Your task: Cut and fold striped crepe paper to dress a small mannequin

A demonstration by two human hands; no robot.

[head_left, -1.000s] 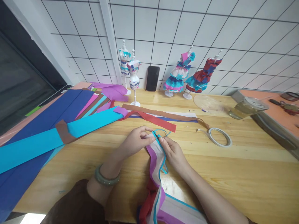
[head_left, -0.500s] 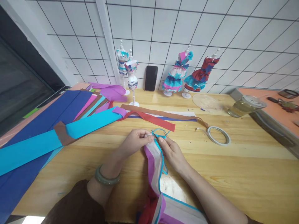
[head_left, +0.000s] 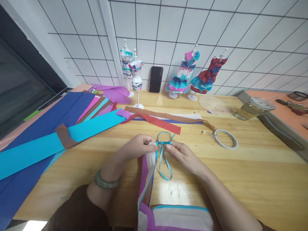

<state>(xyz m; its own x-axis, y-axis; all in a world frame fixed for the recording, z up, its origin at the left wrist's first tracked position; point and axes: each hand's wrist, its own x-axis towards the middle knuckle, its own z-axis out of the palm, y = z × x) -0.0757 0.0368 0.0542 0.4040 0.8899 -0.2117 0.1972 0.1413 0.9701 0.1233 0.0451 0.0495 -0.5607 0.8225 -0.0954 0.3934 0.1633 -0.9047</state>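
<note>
Toward the near edge of the yellowish table (head_left: 240, 179), the cloth (head_left: 149, 162) was striped purple and white, edged turquoise; toward the far edge, one strip (head_left: 158, 122) was red.

Tabletop (head_left: 260, 179): pale wood | left: blue sheet (head_left: 69, 104), turquoise strip (head_left: 96, 126) across it | far, left to right: two white mannequins (head_left: 136, 81), upright phone (head_left: 156, 79), two dressed mannequins (head_left: 183, 73), clear disc (head_left: 214, 105), cup (head_left: 251, 110) | right: tape roll (head_left: 215, 137) | middle: red strip (head_left: 168, 125), brown strip (head_left: 166, 117) | near: part of striped band (head_left: 183, 215)

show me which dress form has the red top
The rightmost dress form, nearest the cup; the two left forms are mostly white, its neighbour has a pink-and-blue top.
</note>
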